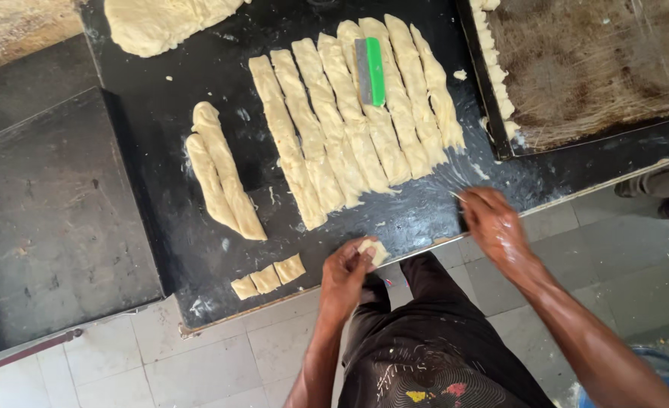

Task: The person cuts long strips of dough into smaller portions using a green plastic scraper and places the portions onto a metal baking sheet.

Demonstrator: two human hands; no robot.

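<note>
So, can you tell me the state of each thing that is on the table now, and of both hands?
left hand: shut on a small dough piece
right hand: empty, fingertips on the table
dough strips: cut, laid side by side
scraper: resting on the strips
small cut pieces: three, in a row
dough mass: uncut
baking tray: dough along its left edge

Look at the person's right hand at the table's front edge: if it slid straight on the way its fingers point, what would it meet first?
Probably the near ends of the dough strips; the right hand points up-left over bare, greasy table.
</note>
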